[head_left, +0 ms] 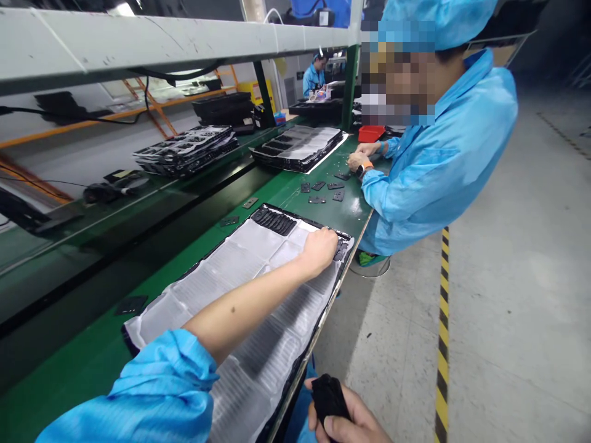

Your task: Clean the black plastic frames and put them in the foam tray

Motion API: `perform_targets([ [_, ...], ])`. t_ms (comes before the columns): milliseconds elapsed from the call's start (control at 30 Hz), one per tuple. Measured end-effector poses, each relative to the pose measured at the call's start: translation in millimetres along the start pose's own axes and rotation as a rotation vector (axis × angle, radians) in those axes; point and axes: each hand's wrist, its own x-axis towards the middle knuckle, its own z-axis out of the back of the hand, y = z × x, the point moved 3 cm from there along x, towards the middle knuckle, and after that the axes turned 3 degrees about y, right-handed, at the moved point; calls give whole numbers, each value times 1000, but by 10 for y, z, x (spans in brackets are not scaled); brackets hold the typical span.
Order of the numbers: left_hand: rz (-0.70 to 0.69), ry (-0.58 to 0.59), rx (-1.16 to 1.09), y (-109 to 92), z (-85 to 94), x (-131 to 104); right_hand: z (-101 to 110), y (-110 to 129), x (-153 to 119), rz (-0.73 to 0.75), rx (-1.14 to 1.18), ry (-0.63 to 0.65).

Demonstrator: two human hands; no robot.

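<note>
Blue fabric of the left sleeve [152, 384] fills the lower left corner, and at the bottom edge the right hand [355, 419] has its fingers closed around a black block [330, 400], perhaps several flat pieces stacked; it is beside the bench edge, off the tray. From the sleeve the bare left forearm stretches across a long black tray [128, 341] lying on the green bench [69, 375], most of it overlaid by a translucent white sheet [221, 283]. Ribbed shapes show through the sheet; whether anything lies beneath cannot be told.

At the tray's far end, the left hand [322, 249] has curled fingers beside a few small black pieces [341, 249] in the right corner; whether it grips one is hidden. In the far left corner, a close row of black pieces [274, 220] looks complete. Judged by this, one section is filled, another begun, and much of the surface remains without pieces on top.

Loose flat parts [229, 220] lie on the bench past the tray. Farther off, a co-worker's hands [358, 161] meet near more loose parts [316, 200], with a covered tray stack [295, 147] left of them and a red box [370, 133] behind.
</note>
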Motion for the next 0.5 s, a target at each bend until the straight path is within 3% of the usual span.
perform_targets([
  [233,26,-4,-17,137,139,6,-8,2,36,3,-38,-17],
  [367,93,16,-27,515,279,100,18,-11,26,-21,-54,-39],
  [500,102,104,-55,929,299,192,56,-70,17,-36,-42,-68],
])
